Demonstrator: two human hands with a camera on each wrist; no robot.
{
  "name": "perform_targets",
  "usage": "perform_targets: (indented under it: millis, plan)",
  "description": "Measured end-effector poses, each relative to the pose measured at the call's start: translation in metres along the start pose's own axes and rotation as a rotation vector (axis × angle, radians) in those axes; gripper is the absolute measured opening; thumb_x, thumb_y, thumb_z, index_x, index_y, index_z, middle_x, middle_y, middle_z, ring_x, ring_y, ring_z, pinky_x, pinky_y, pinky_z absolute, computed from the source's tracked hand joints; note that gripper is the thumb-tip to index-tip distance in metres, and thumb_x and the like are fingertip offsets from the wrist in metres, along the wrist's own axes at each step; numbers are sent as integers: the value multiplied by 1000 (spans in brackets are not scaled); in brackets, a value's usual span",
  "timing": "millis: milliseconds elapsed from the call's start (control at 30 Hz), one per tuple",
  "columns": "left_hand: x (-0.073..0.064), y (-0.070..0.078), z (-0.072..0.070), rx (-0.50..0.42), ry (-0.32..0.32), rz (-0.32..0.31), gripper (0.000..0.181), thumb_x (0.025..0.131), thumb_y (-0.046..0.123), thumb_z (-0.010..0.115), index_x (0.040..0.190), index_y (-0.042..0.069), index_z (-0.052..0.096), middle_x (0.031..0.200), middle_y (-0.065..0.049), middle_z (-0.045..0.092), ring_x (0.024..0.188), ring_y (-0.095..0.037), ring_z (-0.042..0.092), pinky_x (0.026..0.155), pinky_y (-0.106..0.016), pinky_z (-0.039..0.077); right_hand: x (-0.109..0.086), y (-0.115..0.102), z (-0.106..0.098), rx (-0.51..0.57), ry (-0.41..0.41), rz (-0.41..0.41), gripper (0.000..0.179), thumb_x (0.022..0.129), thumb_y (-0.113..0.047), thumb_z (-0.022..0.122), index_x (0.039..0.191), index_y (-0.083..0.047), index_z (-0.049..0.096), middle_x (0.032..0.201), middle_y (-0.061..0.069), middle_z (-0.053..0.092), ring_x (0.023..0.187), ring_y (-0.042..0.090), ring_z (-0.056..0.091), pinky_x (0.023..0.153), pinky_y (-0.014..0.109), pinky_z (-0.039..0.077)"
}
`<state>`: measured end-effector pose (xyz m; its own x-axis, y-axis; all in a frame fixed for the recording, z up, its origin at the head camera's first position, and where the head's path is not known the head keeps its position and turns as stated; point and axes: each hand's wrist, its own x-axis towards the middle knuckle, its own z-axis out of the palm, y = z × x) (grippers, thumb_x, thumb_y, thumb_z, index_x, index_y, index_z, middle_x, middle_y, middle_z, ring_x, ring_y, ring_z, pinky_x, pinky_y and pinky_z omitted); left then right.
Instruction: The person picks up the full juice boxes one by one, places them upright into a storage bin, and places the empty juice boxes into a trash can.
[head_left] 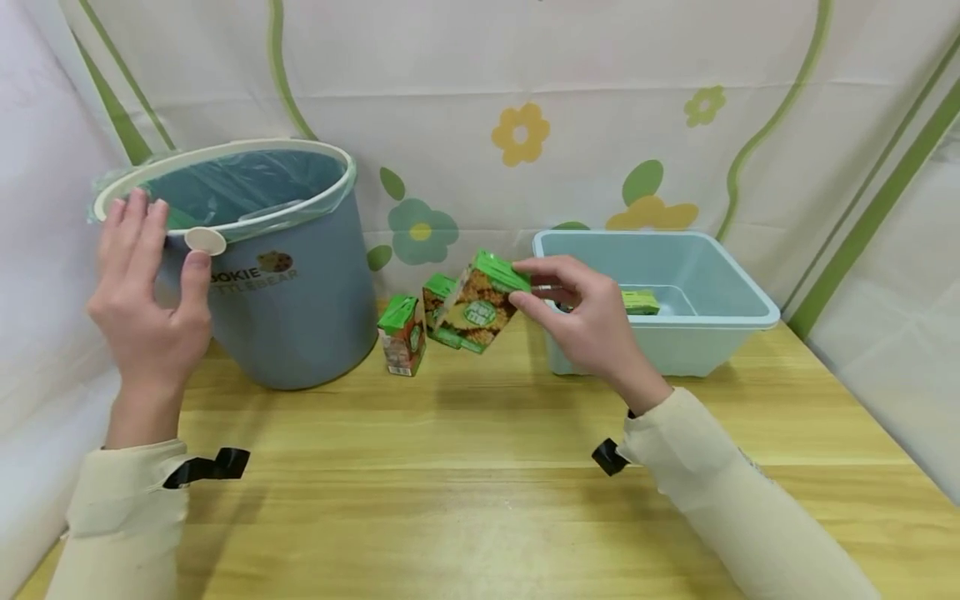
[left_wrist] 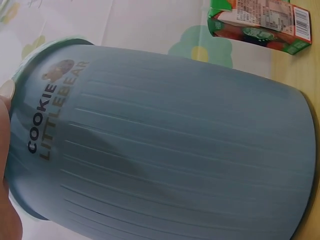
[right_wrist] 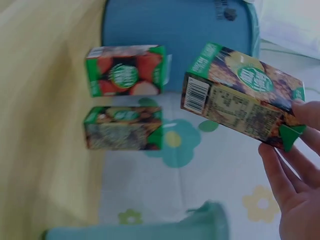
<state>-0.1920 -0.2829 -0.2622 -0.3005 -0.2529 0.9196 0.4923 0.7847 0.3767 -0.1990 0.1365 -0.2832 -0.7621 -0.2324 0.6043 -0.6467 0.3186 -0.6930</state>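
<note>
My right hand [head_left: 581, 308] pinches a small green-topped drink carton [head_left: 480, 308] by one end, between thumb and fingers, tilted above the table. The right wrist view shows that carton [right_wrist: 245, 95] with a barcode on its end, printed label on one side. My left hand [head_left: 146, 300] rests at the rim of a blue bin [head_left: 292, 308], fingers straight and thumb by the rim's round tab [head_left: 206, 241]. Two more cartons stand on the table beside the bin: a red-sided carton [head_left: 402, 337] and a brown one [right_wrist: 122, 130], partly hidden behind the held carton in the head view.
A clear plastic liner [head_left: 262, 179] covers the bin's inside. At the right, a light blue basin [head_left: 667, 346] has a green-topped carton [head_left: 640, 302] inside. A flowered white curtain [head_left: 465, 100] hangs behind the wooden table [head_left: 450, 508].
</note>
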Motion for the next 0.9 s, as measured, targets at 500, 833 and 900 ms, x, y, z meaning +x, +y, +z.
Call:
perform_targets:
  millis: [500,833,900]
  plan:
    - [-4,-9,-8,47,-65,7,60,100,47,66,147,9,63,158,-5,55,157,-20,43,132,-34,29,61,-40,24,245,108,63,32,98,-14,76,130,-9,73,129,8,73,113,18,74,99,30,62]
    - [6,0,-14,25,-77,-22,55,97,35,66,143,7,66,156,-8,58,154,-24,47,130,-30,31,104,-68,37,312,228,62,29,97,-14,78,125,-8,74,123,7,73,108,17,75,97,30,61]
    - [7,3,-14,18,-79,-35,56,97,35,66,145,7,64,158,-8,55,155,-25,45,131,-30,30,110,-73,41,324,251,55,29,97,-13,78,125,-7,74,124,8,73,108,19,75,96,29,61]
